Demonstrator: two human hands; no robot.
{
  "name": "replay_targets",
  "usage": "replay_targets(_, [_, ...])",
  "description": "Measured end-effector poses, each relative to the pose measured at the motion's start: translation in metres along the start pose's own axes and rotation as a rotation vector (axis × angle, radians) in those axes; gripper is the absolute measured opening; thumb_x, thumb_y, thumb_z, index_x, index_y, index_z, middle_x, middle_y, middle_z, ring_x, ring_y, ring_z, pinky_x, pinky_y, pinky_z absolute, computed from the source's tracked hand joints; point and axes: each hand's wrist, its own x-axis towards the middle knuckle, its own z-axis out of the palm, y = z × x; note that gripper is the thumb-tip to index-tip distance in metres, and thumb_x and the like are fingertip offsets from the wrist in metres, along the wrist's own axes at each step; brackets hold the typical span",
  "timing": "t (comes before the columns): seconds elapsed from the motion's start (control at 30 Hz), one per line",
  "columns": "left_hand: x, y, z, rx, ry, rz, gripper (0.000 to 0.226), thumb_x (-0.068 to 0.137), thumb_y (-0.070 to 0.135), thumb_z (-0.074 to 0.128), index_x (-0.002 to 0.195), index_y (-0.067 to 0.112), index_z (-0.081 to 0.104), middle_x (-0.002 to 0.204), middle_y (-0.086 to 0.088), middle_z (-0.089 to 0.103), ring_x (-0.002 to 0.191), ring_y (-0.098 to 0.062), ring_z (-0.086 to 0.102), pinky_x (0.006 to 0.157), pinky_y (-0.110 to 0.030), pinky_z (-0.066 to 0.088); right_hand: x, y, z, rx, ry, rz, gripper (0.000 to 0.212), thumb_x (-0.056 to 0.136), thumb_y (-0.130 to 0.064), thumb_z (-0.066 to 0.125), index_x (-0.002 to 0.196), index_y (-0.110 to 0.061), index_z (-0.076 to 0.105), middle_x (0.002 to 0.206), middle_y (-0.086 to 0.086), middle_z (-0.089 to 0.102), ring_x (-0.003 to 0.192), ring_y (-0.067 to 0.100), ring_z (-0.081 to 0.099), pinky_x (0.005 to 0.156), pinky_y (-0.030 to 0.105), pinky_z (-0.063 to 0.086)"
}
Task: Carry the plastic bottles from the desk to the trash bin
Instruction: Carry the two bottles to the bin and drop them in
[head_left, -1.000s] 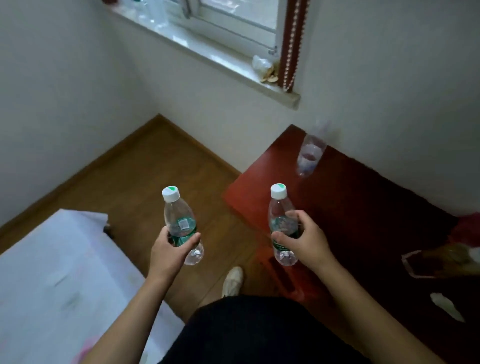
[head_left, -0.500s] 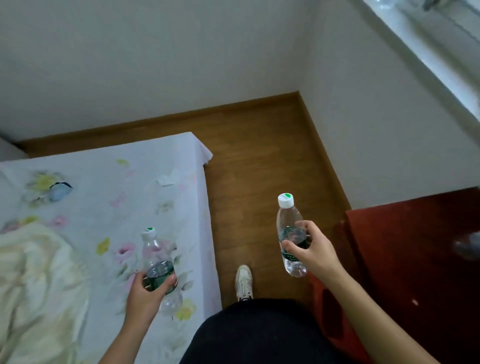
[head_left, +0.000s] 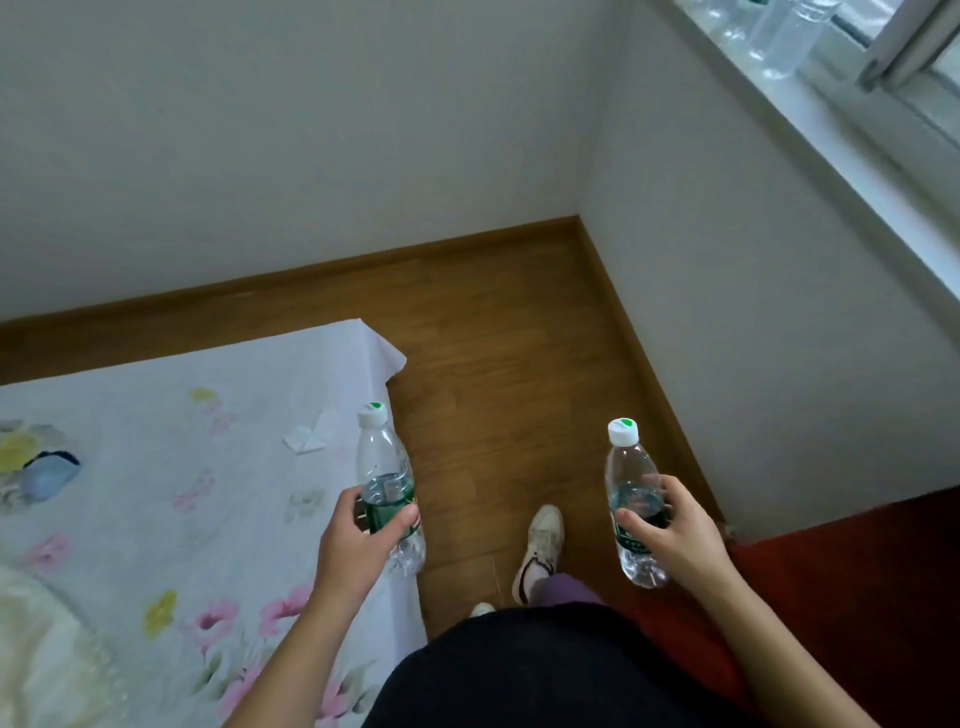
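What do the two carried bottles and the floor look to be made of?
The left bottle and the right bottle: thin clear plastic, glossy; the background shows through their walls. The floor: wood or wood-look laminate, satin brown, with plank seams; which of the two is unclear.

Bare floor (head_left: 493, 364) lies open between bed (head_left: 156, 493) and red desk (head_left: 857, 597); walls (head_left: 311, 130) close ahead
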Motion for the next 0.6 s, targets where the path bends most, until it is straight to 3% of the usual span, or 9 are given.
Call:
replay_targets(0.1, [0.045,0.026,0.010,0.013,-0.008,-0.001,0.044,0.074,0.044,0.083,0.106,0.041,0.053,0.102,0.023,0.060,0.094,-0.002,0.058,0.082,-0.032,0.050,0.047,-0.002,-0.006,0.002,-0.007,0.060,0.048,0.076,-0.036,0.082,0.115,-0.030,0.055,0.102,-0.008,0.066,0.097,0.019,0.067,0.073,0.034,0.055])
replay_targets(0.2, [0.088,0.046,0.012,0.027,0.040,-0.059,0.047,0.074,0.043,0.083,0.111,0.034,0.054,0.101,0.015,0.062,0.096,-0.013,0.061,0.077,-0.030,0.049,0.103,-0.022,-0.007,-0.018,-0.055,0.073,0.051,0.076,-0.037,0.082,0.118,-0.024,0.056,0.108,-0.003,0.070,0.097,0.020,0.069,0.078,0.040,0.059])
replay_targets(0.3, [0.123,0.058,0.007,0.029,0.120,-0.161,0.056,0.074,0.043,0.083,0.119,0.026,0.056,0.109,0.003,0.065,0.102,-0.022,0.062,0.078,-0.033,0.051,0.163,-0.065,-0.004,-0.049,-0.141,0.025,0.054,0.076,-0.036,0.081,0.122,-0.022,0.056,0.108,-0.003,0.069,0.093,0.016,0.068,0.071,0.032,0.057])
replay_targets(0.4, [0.149,0.069,-0.001,-0.012,0.222,-0.235,0.058,0.073,0.045,0.084,0.119,0.024,0.057,0.109,0.002,0.066,0.103,-0.023,0.063,0.084,-0.038,0.053,0.224,-0.126,0.012,-0.094,-0.260,-0.087,0.055,0.076,-0.037,0.081,0.122,-0.023,0.054,0.099,-0.014,0.064,0.085,0.004,0.064,0.065,0.024,0.055])
replay_targets(0.6, [0.179,0.077,-0.022,-0.126,0.403,-0.432,0.052,0.072,0.039,0.086,0.112,0.020,0.059,0.102,0.001,0.070,0.091,-0.018,0.066,0.074,-0.035,0.049,0.329,-0.252,0.051,-0.202,-0.423,-0.300,0.059,0.077,-0.041,0.079,0.126,-0.024,0.051,0.108,-0.010,0.064,0.089,0.008,0.065,0.065,0.020,0.052])
